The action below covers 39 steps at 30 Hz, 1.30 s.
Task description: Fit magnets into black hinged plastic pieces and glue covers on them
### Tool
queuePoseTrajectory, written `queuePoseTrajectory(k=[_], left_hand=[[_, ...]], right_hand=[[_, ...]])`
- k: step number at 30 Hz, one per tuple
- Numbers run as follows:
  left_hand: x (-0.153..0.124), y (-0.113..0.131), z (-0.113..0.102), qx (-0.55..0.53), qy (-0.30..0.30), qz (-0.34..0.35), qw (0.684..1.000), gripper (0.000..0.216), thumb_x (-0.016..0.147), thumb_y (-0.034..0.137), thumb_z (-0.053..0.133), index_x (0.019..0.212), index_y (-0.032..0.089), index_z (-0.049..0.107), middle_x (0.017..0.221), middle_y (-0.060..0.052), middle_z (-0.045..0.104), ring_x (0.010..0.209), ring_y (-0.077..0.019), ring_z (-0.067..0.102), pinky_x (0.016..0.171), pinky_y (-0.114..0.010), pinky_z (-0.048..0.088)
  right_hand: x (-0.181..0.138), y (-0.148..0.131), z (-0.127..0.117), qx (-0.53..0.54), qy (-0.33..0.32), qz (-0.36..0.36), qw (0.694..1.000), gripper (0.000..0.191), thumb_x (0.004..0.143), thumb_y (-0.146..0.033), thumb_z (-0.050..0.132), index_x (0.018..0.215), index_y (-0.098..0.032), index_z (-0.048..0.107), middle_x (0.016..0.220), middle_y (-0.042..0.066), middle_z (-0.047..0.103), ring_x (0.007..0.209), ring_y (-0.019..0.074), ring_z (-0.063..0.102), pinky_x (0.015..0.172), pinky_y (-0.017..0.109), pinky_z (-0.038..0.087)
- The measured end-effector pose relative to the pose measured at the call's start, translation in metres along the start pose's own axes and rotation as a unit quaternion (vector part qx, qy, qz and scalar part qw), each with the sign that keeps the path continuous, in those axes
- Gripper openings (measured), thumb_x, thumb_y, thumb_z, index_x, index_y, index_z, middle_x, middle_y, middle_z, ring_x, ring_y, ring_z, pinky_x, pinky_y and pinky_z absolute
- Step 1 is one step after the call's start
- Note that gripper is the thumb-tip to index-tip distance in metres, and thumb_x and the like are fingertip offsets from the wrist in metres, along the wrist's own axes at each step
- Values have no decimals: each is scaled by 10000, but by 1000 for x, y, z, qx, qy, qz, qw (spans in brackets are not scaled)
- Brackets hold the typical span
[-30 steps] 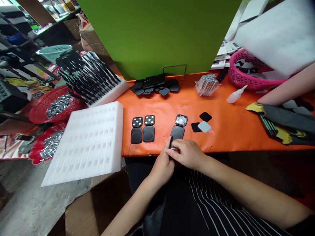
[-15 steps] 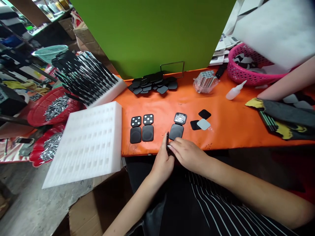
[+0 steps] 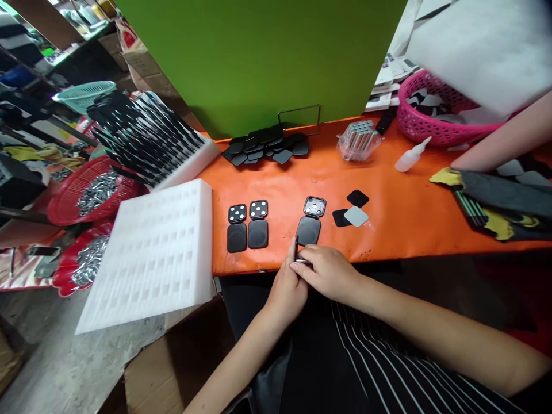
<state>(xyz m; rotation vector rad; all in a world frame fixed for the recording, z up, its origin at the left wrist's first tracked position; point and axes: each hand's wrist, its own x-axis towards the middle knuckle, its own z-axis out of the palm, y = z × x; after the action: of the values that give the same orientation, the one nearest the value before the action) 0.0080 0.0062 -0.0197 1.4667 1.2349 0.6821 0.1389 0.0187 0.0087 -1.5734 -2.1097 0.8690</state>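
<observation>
Near the front edge of the orange-covered table, my left hand (image 3: 288, 287) is closed round a thin black flat piece (image 3: 296, 248) held edge-on. My right hand (image 3: 332, 273) pinches a small silvery metal piece (image 3: 304, 261) against it; fingers hide most of that part. Just beyond my hands lies an opened hinged black square case (image 3: 307, 231) with pale dots in its upper half. To the left are two more opened cases (image 3: 237, 237) (image 3: 257, 234) with white dots. Right of them lie two black square pads (image 3: 357, 198) and a grey one (image 3: 356, 216).
A black pile of flat squares (image 3: 267, 145), bagged metal tubes (image 3: 360, 140) and a small bottle (image 3: 413, 156) stand farther back. White slotted foam (image 3: 159, 241) is at left. Another person's arm (image 3: 504, 138) reaches in near a pink basket (image 3: 444, 135).
My right fingers have shifted slightly left along the black piece, and more of the silvery piece shows. Both hands sit slightly lower in view; the cases and pads stay in place.
</observation>
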Motion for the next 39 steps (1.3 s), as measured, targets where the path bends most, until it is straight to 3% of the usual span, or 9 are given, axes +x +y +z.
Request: queuePoseTrajectory(k=[4,8,14,17,24,27,32,35,39], left_hand=[[-1,-3,-1,-80,-13,-34,996,342,804,179,475,1145,170,495,1171,-87,554,1096,-228,501,933,-376,390],[-2,-7,-1,-188,-31,-85,978,491,811,211,484,1280,190,342,1188,-80,543,1030,-220,550,882,-374,437],[-7,-5,-2,49,-7,-35,998,618,806,131,446,1366,255,215,1337,-65,418,1200,-212,418,996,-387,333],[-10,0,-2,115,-17,-17,993,636,811,109,416,1379,263,174,1353,-75,397,1209,-207,411,991,-390,338],[-14,0,1,102,-41,-18,994,565,828,137,406,1361,230,243,1253,-110,498,1183,-235,440,963,-404,358],[-14,-3,4,-9,-20,-47,999,562,806,177,479,1336,222,296,1228,-103,519,1155,-242,464,958,-397,362],[-9,-2,1,-310,-36,-148,938,450,792,326,537,1210,196,431,1042,-89,622,883,-236,615,773,-383,482],[-7,-1,-8,-312,-14,-159,937,339,817,390,495,1058,155,543,920,-79,653,833,-228,621,762,-368,478],[-8,-1,-15,-219,2,-102,970,308,806,320,525,1059,149,569,982,-72,647,928,-222,589,828,-331,446]], right_hand=[[1,8,11,203,-10,26,979,249,849,-362,468,697,-179,539,704,2,541,627,128,505,563,245,354],[5,17,14,418,-61,133,897,315,895,-418,305,823,-191,512,540,-37,440,447,114,444,450,239,356],[6,11,-6,151,20,26,988,254,892,-244,363,695,-176,508,723,22,537,680,142,499,614,260,355],[3,8,-13,39,6,11,999,247,896,-207,345,720,-167,513,726,32,528,656,139,480,600,263,332],[-2,5,-5,92,38,48,994,256,846,-297,458,627,-167,486,661,9,499,624,126,455,557,249,298],[0,9,3,287,24,83,954,284,838,-348,455,617,-170,473,596,-17,442,536,100,402,497,230,283],[4,18,2,642,-45,159,748,317,854,-466,381,830,-180,516,556,-59,372,400,53,227,393,186,222],[3,19,-3,636,-53,181,748,289,834,-427,450,817,-149,527,586,-33,433,430,47,282,395,168,199],[-1,17,-1,548,-71,185,812,321,839,-454,433,801,-151,529,560,-32,442,431,60,326,386,177,202]])
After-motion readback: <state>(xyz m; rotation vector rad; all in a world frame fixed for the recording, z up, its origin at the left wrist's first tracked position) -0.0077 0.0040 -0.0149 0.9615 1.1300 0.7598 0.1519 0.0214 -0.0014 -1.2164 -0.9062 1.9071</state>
